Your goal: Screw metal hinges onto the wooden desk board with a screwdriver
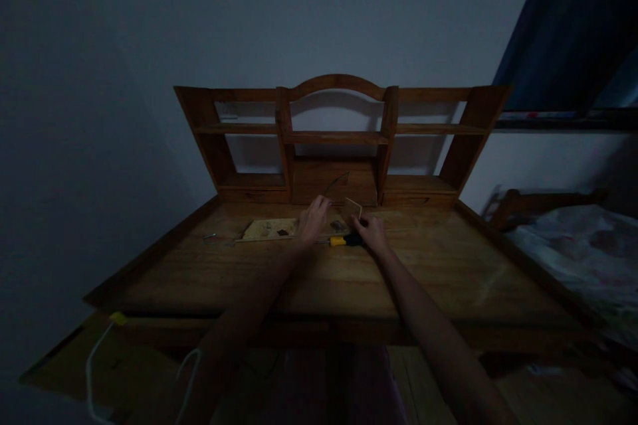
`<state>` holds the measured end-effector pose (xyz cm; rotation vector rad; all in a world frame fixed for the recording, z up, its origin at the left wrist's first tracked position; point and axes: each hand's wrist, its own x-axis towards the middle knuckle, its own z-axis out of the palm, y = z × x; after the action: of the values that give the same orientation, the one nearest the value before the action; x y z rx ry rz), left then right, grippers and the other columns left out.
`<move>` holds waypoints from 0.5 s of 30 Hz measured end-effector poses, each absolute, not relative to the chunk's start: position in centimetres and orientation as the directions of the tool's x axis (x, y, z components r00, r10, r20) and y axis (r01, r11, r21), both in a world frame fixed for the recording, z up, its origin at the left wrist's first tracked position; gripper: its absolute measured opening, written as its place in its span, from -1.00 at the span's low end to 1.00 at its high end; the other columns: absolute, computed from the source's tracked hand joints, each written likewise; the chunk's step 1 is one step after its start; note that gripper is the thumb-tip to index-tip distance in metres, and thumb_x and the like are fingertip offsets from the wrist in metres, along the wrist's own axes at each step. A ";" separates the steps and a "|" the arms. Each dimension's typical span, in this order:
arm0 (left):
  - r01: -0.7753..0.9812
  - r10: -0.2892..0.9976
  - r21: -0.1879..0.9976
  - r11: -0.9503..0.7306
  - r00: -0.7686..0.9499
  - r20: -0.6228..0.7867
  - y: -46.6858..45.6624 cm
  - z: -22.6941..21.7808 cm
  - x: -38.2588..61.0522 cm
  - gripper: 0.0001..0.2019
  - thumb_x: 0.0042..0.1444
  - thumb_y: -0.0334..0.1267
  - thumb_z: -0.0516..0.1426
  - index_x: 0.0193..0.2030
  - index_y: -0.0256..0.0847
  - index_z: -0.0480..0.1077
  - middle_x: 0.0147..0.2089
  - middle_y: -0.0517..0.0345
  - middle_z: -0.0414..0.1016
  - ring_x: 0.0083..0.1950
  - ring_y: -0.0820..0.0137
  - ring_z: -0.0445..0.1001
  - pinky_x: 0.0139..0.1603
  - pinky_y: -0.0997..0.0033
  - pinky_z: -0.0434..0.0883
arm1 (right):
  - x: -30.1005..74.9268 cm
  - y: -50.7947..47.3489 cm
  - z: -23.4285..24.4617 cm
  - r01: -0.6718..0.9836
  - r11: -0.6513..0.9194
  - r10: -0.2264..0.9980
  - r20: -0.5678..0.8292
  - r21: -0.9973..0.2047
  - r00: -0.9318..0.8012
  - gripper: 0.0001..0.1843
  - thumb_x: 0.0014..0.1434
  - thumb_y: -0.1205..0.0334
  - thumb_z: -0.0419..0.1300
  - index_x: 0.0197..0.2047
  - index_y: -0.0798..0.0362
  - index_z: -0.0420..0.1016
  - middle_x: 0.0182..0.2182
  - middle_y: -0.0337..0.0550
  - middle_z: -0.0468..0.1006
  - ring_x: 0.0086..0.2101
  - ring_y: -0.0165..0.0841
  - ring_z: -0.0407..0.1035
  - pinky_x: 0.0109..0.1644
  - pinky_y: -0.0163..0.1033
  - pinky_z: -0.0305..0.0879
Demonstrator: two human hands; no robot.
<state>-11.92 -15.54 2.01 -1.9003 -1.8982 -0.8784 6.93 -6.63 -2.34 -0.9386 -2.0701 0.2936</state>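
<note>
Both my arms reach forward over a wooden desk (423, 272). My left hand (314, 218) rests at the right end of a flat light wooden sheet (269, 230), with its fingers curled onto a thin piece I cannot make out. My right hand (369, 231) pinches a small thin wooden panel (353, 208) that stands upright between the two hands. A screwdriver with a yellow and black handle (343, 240) lies on the desk just under my right hand. The room is dark and small parts are hard to see.
A wooden shelf unit (339, 139) with an arched top stands at the back of the desk against a pale wall. A small metal tool (210, 237) lies left of the sheet. A bed with patterned cover (578, 246) is at the right. A white cord (94, 358) hangs at lower left.
</note>
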 end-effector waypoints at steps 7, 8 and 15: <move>0.976 0.886 -0.110 0.186 -0.119 0.448 -24.2 7.1 -23.2 -0.64 0.28 -0.40 0.00 0.17 -0.08 0.37 0.19 -0.01 0.39 0.24 0.22 0.31 0.07 0.32 0.38 | 6.9 -6.3 -2.9 0.498 0.681 0.723 0.602 -0.538 -0.338 -0.53 0.30 -0.05 0.06 -0.38 0.11 0.60 -0.46 -0.09 0.60 -0.45 -0.30 0.44 -0.36 -0.30 0.21; 0.961 0.892 -0.117 0.252 -0.184 0.412 -25.9 7.1 -25.0 -0.67 0.28 -0.37 0.01 0.12 -0.11 0.40 0.19 -0.02 0.40 0.23 0.21 0.32 0.08 0.32 0.37 | 6.9 -6.4 -3.0 0.494 0.679 0.725 0.602 -0.543 -0.334 -0.53 0.30 -0.05 0.06 -0.39 0.11 0.60 -0.46 -0.09 0.60 -0.45 -0.30 0.44 -0.36 -0.30 0.21; 0.849 0.855 -0.172 0.500 -0.453 0.252 -35.0 4.1 -32.0 -0.73 0.21 -0.31 0.04 -0.02 -0.15 0.48 0.09 -0.04 0.49 0.13 0.15 0.45 -0.07 0.38 0.40 | 6.9 -6.4 -3.1 0.493 0.666 0.737 0.593 -0.560 -0.323 -0.53 0.28 -0.05 0.07 -0.42 0.10 0.59 -0.49 -0.07 0.59 -0.46 -0.29 0.44 -0.37 -0.30 0.21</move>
<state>-31.99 -34.99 4.12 -1.4334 -2.4429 0.0303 6.92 -6.41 -3.06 -0.9546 -1.9929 0.3481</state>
